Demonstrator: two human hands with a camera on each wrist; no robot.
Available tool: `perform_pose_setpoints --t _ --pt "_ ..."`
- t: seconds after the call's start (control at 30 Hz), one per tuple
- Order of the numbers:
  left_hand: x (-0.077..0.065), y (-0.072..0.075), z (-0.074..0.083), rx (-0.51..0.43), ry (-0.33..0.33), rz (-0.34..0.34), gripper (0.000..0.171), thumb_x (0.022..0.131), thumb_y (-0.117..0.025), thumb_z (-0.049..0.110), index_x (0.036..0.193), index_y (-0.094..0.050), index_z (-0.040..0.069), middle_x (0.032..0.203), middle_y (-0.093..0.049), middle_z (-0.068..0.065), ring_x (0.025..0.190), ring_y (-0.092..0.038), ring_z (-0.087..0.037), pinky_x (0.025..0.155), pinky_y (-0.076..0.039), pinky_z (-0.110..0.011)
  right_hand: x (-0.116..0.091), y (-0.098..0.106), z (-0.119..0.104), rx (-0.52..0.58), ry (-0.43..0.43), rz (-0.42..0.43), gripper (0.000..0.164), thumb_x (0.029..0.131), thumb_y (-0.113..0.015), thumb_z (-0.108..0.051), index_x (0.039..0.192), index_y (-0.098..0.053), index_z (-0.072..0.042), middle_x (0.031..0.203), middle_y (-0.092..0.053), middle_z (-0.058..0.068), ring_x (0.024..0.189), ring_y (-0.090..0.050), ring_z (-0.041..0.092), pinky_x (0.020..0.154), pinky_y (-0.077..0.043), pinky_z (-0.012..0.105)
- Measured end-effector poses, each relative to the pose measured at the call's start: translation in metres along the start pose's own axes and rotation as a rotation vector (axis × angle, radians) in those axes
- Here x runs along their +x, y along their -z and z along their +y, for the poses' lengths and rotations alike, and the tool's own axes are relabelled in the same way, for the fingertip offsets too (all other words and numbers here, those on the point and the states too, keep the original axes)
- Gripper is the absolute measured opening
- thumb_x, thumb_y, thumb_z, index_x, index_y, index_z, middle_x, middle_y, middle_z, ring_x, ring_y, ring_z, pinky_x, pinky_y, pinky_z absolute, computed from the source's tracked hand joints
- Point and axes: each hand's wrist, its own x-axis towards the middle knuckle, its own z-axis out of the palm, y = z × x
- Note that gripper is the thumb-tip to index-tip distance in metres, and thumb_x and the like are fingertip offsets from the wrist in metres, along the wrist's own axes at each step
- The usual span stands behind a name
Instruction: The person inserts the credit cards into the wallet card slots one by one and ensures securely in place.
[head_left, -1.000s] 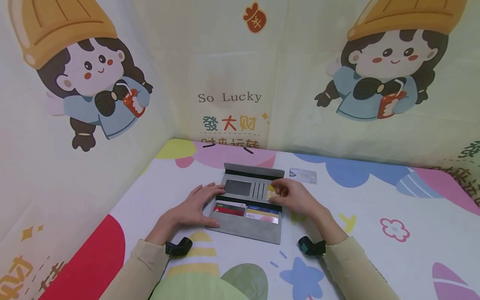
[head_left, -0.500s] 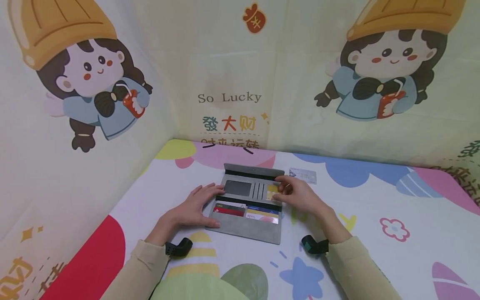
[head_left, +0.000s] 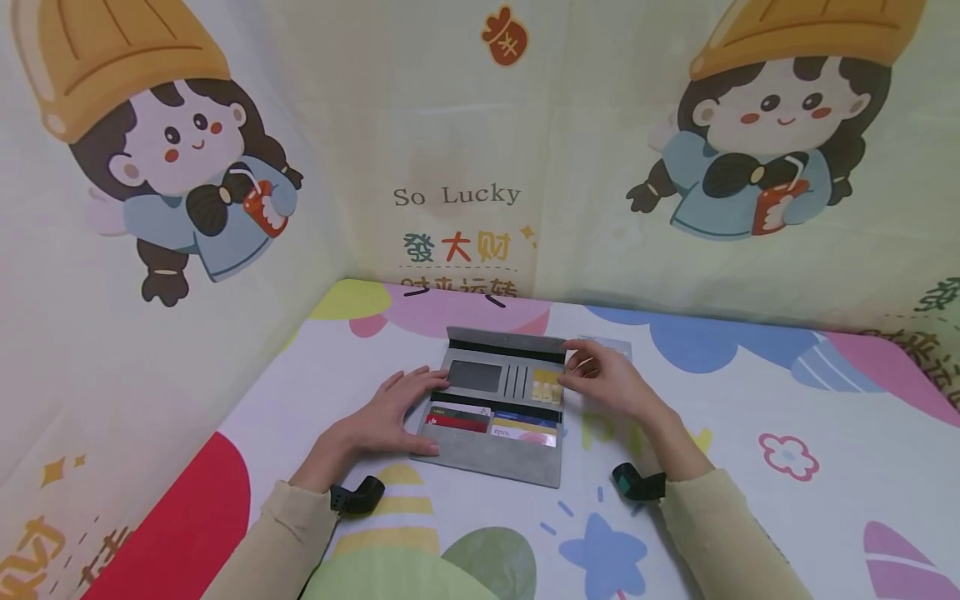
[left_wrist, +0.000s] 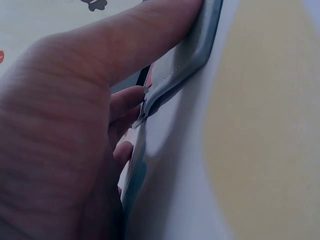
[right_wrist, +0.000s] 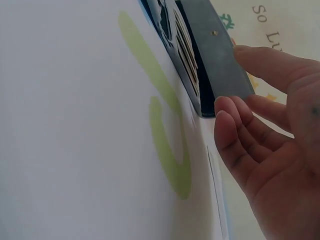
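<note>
A grey wallet (head_left: 487, 463) lies unfolded on the table, its narrow flap (head_left: 517, 342) raised at the far side. My left hand (head_left: 375, 421) rests on its left edge, thumb on the near corner and fingers spread. A yellow card (head_left: 546, 385) sits in the upper right pocket, and a red-and-dark card (head_left: 459, 418) and a blue, yellow and white card (head_left: 525, 427) fill the lower pockets. At the wallet's right edge is my right hand (head_left: 609, 385), loosely bent, with nothing between its fingers. In the right wrist view, the flap (right_wrist: 220, 60) overlaps its fingertips.
A silvery card (head_left: 619, 344) lies on the table beyond the right hand, mostly hidden by it. A patterned cloth (head_left: 780, 400) covers the table, and a printed curtain (head_left: 465, 125) hangs behind and to the left.
My right hand has let go of the yellow card in its pocket and moved right, to the wallet's edge, now covering much of the silvery card. The left hand has stayed put.
</note>
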Motion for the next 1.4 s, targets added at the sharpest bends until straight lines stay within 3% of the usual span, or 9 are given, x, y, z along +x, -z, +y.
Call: perform_pose_setpoints --t 0.77,1.4 --pt "-0.001 0.0 0.002 -0.001 0.016 -0.003 0.09 0.067 -0.071 0.062 0.14 -0.039 0.02 0.149 -0.029 0.002 0.139 -0.013 -0.022 0.11 -0.003 -0.048 -0.005 0.02 0.016 0.092 -0.038 0.067 0.058 0.085 -0.07 -0.023 0.132 -0.044 -0.002 0.11 -0.059 0.017 0.099 -0.06 0.031 0.088 -0.047 0.046" --pt "-0.001 0.0 0.001 -0.011 -0.003 0.007 0.089 0.067 -0.072 0.06 0.139 -0.04 0.019 0.148 -0.03 0.0 0.139 -0.015 -0.025 0.11 -0.004 -0.05 -0.007 0.029 0.026 0.096 -0.096 0.092 0.064 0.084 -0.071 -0.024 0.136 -0.039 -0.003 0.118 -0.055 0.018 0.105 -0.056 0.033 0.092 -0.044 0.047"
